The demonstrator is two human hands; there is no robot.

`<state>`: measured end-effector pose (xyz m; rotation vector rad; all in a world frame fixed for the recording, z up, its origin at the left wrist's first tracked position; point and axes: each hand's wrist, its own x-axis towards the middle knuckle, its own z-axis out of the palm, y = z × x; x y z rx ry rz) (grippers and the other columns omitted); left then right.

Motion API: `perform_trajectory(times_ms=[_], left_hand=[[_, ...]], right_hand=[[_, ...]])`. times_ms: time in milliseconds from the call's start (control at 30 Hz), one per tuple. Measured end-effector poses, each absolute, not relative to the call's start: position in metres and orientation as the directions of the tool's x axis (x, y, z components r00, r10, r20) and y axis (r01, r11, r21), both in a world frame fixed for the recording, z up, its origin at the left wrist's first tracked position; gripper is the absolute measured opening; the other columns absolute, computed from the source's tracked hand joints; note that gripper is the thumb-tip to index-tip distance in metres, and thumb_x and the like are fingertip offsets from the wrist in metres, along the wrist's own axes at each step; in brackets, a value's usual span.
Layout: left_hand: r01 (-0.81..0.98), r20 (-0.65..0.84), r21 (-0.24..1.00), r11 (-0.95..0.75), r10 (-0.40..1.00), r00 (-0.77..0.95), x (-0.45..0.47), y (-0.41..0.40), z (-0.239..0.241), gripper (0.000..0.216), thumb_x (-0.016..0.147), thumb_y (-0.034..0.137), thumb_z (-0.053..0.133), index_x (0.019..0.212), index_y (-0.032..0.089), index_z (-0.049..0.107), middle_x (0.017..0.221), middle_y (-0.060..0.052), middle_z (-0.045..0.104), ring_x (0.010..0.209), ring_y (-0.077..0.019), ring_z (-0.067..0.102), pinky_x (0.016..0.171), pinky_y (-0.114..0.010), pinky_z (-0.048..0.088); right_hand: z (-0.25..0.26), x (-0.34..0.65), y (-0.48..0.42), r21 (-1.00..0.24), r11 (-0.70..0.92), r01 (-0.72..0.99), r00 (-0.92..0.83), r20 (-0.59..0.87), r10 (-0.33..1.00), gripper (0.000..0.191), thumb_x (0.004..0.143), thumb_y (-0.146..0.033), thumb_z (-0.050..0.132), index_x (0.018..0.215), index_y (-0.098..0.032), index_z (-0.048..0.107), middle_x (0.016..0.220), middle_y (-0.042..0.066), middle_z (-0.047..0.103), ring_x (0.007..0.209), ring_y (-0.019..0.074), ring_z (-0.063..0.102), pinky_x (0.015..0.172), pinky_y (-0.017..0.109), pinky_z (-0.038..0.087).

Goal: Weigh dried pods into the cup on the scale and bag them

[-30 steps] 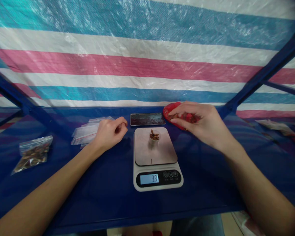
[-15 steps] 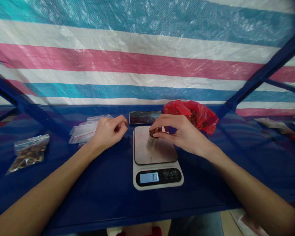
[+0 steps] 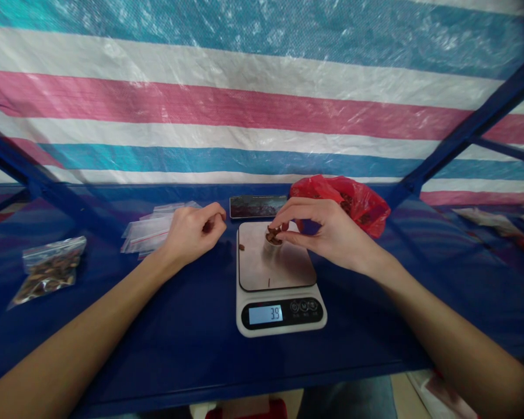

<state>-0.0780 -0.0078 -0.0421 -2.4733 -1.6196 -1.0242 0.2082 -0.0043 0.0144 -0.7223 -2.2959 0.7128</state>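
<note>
A white kitchen scale (image 3: 280, 291) stands on the blue table, its display reading 39. On its plate is a small white cup (image 3: 272, 243) with brown dried pieces in it. My right hand (image 3: 323, 230) hovers over the cup, thumb and fingers pinched on a brown piece at the cup's mouth. My left hand (image 3: 194, 231) rests on the table left of the scale, fingers curled closed, beside a stack of clear zip bags (image 3: 151, 231). A small brown piece (image 3: 241, 247) lies on the table at the scale's left edge.
A red plastic bag (image 3: 349, 201) of brown pieces sits behind the scale at right. A dark phone (image 3: 255, 205) lies flat behind the scale. A filled zip bag (image 3: 48, 272) lies far left. A striped tarp hangs behind; blue frame bars slant at both sides.
My right hand came out of the red bag and moved left to the cup on the scale, pinching brown pieces. A small piece now lies by the scale's left edge. The left hand stayed put.
</note>
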Motion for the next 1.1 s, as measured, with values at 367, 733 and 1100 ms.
perform_trajectory(times_ms=[367,733,1100], left_hand=[[0.733,0.505,0.398,-0.552,0.798,0.327,-0.081,-0.010,-0.038,0.019,0.090,0.025,0.053,0.089,0.020,0.071,0.058,0.004,0.061,0.048,-0.0097,0.050,0.053,-0.022,0.038],[0.471,0.294,0.624,-0.624,0.746,0.598,-0.080,-0.016,-0.006,0.011,0.091,0.028,0.076,0.099,0.028,0.084,0.098,-0.002,0.067,0.083,-0.0140,0.065,0.070,-0.024,0.051],[0.424,0.389,0.624,-0.657,0.731,0.561,-0.068,-0.018,-0.016,0.006,0.090,0.024,0.079,0.091,0.025,0.085,0.094,-0.003,0.068,0.085,-0.0149,0.066,0.076,-0.028,0.053]], right_hand=[[0.016,0.217,-0.004,-0.599,0.708,0.374,-0.542,0.478,0.691,0.013,0.098,-0.028,0.069,0.092,-0.021,0.078,0.091,0.006,0.077,0.085,0.0212,0.069,0.078,0.034,0.053],[0.003,0.234,0.005,-0.630,0.637,0.445,-0.350,0.532,0.771,0.018,0.098,-0.033,0.068,0.090,-0.020,0.077,0.093,0.006,0.079,0.083,0.0207,0.071,0.071,0.032,0.053],[0.007,0.238,0.003,-0.649,0.619,0.441,-0.260,0.568,0.781,0.013,0.097,-0.031,0.068,0.091,-0.024,0.078,0.088,0.004,0.078,0.077,0.0208,0.071,0.068,0.033,0.056]])
